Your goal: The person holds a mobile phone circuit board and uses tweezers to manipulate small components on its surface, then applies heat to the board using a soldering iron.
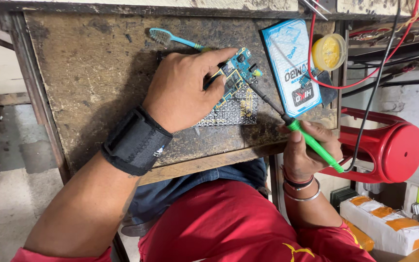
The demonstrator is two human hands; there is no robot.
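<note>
I take the circuit board (234, 77) as landmark, a small blue-green board crowded with metal shields and gold contacts, lying tilted on a dimpled silver mat (231, 112) near the front edge of the worn wooden bench (93, 68); just right of the board lies a flat rectangular packet (291, 63), pale blue with white patterning and a dark red-and-black label at its near end; beyond that packet, further right, sits a round yellow tin (329, 52), open, with a red wire (338, 86) looping beside it; far below and right of the board, off the bench, rests a white wrapped package (386, 224) banded in orange; left of the board a blue toothbrush (170, 38) lies bristles outward; my left hand (183, 90), a black strap at the wrist, presses fingers closed on the board's left edge; my right hand (306, 150) grips a green-handled soldering iron (311, 140), its dark tip touching the board's right side.
</note>
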